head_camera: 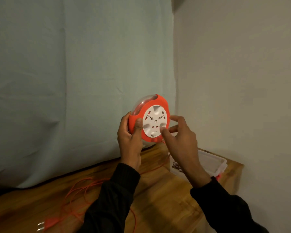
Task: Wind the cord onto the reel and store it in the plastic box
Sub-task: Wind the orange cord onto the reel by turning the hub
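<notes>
Reel (154,113), orange casing with white socket face, held upright above wooden table (166,199). Left hand (130,140) grips casing edge at 9 o'clock, thumb across orange rim. Right hand (181,135) at 4 o'clock of face, index fingertip in recess of white disc, other fingers loosely spread, holding nothing. Orange cord (84,190) trails from reel bottom, loose loops on table at 7 o'clock, plug (46,223) at its end. Clear plastic box (213,163) on table at 4 o'clock, behind right hand
</notes>
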